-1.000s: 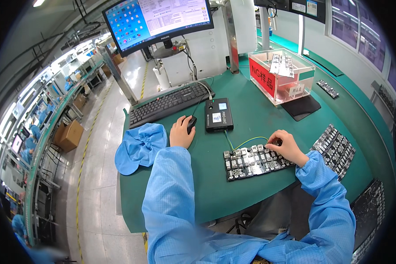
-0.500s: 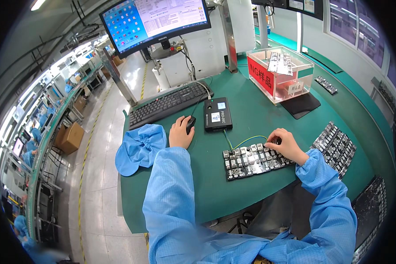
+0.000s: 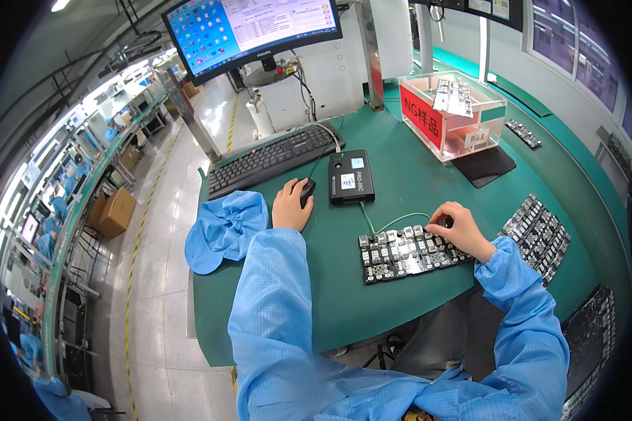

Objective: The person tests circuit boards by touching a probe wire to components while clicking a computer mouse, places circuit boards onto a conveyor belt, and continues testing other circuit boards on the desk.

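Note:
My left hand [image 3: 292, 206] rests over a black computer mouse [image 3: 307, 192], its fingers curled round it. To the right, a panel of small circuit boards [image 3: 409, 255] with white and silver parts lies on the table. My right hand [image 3: 463, 229] is at the panel's far right part, thumb and forefinger pinched together. A green-yellow wire [image 3: 404, 218] runs from a black tester box [image 3: 352, 184] to those fingertips, which hide its end. Another wire drops from the box to the panel's far left corner. The box has a small lit screen and stands beyond the panel.
A blue cap [image 3: 226, 230] lies left of my left forearm, with a black keyboard [image 3: 270, 163] beyond. A monitor [image 3: 253, 31] stands at the back. At right are a clear box [image 3: 463, 133] with a red label, a black pad [image 3: 486, 168] and more circuit board panels [image 3: 537, 237].
The view has shifted slightly. Both hands hold nearly the same places, the left at the mouse and the right at the panel.

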The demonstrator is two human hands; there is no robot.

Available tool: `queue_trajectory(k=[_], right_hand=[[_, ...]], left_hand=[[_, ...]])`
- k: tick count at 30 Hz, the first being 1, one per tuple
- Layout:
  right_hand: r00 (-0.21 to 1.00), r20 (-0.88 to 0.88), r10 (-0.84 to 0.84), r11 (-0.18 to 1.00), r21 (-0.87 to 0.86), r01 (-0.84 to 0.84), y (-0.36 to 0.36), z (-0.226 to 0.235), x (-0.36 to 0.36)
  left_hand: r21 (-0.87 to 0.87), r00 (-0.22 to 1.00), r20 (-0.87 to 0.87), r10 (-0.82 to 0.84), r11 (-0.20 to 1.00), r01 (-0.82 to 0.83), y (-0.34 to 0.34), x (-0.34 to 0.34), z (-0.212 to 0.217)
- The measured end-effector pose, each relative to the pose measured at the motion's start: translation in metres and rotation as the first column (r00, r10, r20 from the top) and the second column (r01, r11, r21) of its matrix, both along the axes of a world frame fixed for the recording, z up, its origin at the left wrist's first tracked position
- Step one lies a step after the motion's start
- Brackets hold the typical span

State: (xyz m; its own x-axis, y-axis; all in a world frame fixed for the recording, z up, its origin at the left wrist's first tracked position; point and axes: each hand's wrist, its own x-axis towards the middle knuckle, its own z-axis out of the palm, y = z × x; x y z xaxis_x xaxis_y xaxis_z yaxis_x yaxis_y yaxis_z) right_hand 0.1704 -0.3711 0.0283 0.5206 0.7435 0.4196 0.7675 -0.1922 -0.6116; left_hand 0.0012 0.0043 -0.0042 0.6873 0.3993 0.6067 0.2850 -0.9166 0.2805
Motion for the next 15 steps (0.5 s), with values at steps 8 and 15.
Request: queue_trajectory(k=[8,15], right_hand=[[0.999,-0.036,-0.017,1.000,-0.026,0.016,0.0000,0.0001,-0.0006],[0.998,-0.063,-0.022,1.000,-0.019,0.021,0.0006,-0.0003,0.0002]], left_hand=[[0.001,1.000,0.017,0.005,1.000,-0.005,-0.0011,0.0006,-0.0004],[0.001,1.000,0.007,0.007,1.000,-0.007,0.0004,0.0016,-0.0019]])
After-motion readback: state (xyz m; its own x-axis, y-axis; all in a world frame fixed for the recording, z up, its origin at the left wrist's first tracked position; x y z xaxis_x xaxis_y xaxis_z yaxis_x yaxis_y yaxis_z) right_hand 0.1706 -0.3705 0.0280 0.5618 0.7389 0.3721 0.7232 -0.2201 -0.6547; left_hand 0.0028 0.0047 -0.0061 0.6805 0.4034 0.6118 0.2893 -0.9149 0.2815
